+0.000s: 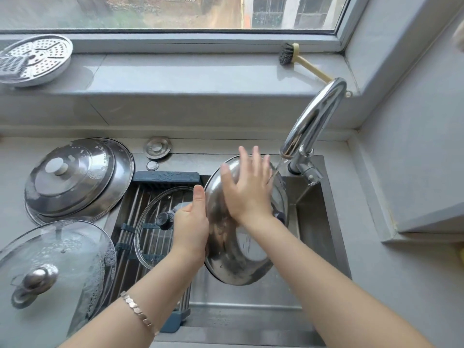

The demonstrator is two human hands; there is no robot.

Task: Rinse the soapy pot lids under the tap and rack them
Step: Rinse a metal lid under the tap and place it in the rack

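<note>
One steel lid (238,262) on edge, hollow facing right

Both forearms bare, reaching forward, converging. Left hand (192,222): grips left rim of steel lid (238,262), thumb extended upward, fingers hidden behind. Right hand (247,189): palm flat against lid face, fingers straight, spread, pointing away from body.

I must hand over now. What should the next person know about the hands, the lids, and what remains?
Hands: left hand grips the rim of the steel lid; right hand lies flat on it, under the running tap.
Done: black-knobbed glass lid on the rack.
Left: rack this lid; rinse the stacked steel lids and the soapy glass lid on the counter.
</note>
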